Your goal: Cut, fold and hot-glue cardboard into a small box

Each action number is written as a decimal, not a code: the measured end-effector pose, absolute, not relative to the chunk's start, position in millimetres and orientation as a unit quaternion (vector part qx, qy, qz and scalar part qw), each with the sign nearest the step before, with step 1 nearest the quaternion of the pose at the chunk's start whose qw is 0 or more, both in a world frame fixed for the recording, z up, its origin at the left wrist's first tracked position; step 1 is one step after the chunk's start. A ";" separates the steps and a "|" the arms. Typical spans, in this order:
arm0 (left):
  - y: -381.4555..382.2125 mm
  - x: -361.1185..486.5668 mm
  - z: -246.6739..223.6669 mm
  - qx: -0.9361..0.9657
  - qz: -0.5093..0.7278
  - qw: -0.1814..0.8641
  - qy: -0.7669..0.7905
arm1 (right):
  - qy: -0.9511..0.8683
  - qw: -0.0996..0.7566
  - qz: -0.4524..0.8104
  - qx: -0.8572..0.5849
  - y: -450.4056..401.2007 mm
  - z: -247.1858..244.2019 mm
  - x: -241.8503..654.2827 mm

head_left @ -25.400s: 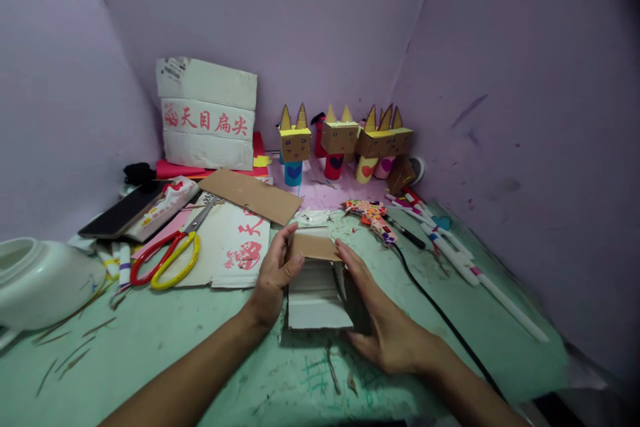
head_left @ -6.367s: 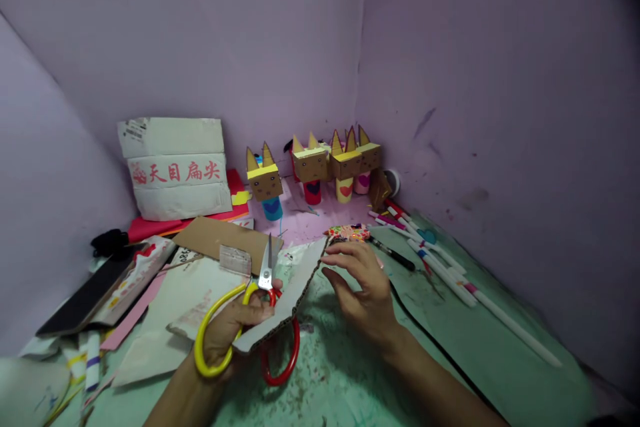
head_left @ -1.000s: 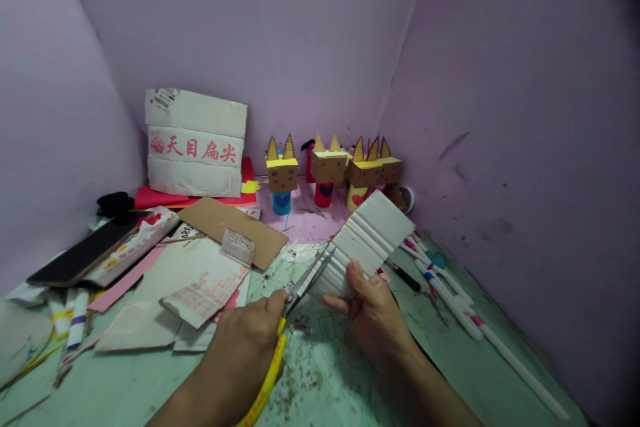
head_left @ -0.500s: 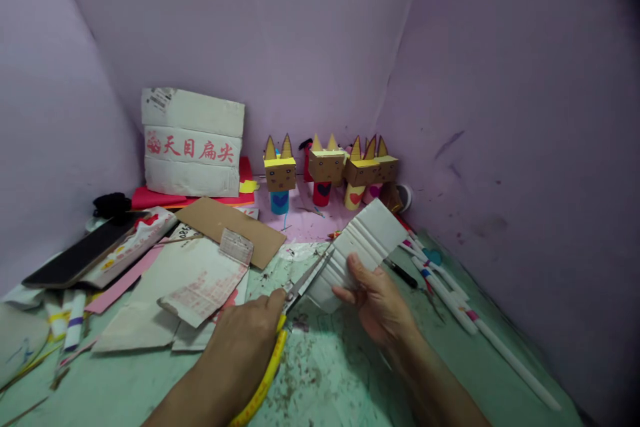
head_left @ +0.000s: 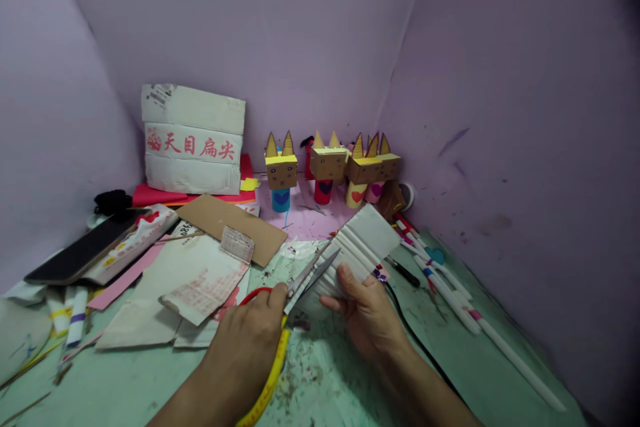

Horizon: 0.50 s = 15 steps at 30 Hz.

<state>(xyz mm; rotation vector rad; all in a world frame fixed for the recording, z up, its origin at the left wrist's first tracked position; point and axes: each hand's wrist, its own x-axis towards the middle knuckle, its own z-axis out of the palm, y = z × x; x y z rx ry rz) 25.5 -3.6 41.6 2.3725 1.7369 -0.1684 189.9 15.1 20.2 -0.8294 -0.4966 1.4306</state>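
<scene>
A: What is nearest to us?
B: The left hand (head_left: 247,347). Its fingers (head_left: 280,295) are bent around the handles of the scissors (head_left: 323,269), but most of this grip is hidden below the hand. The yellow loop is cut by the bottom border, and the red one shows only partly.
A: And the right hand (head_left: 370,310)?
B: It holds the white cardboard (head_left: 373,233), pinched. The thumb (head_left: 351,282) lies on the ribbed face, one finger appears under the lower edge, and the others are behind, so I cannot see them.
A: Is the cardboard between the blades?
B: The blades stand a little apart and meet its left edge. Whether the edge is really between them, I cannot tell.
A: What is behind it?
B: A patterned object (head_left: 381,273), almost covered, near a black cable (head_left: 415,333). To the left, cardboard scraps (head_left: 145,313) lie on the desk (head_left: 320,400).
A: And farthest?
B: Figures with cardboard heads (head_left: 281,173), some overlapping, near the wall (head_left: 310,33).
</scene>
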 end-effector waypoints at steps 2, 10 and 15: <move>-3.3 25.0 39.3 0.806 -0.047 0.093 0.582 | -0.217 0.656 0.623 -0.366 15.0 18.7 189.4; -5.8 19.8 39.0 0.807 0.028 0.134 0.574 | -0.211 0.652 0.619 -0.384 14.4 20.6 188.5; -4.2 20.3 45.4 0.804 0.039 0.151 0.574 | -0.233 0.643 0.620 -0.385 12.7 19.1 186.9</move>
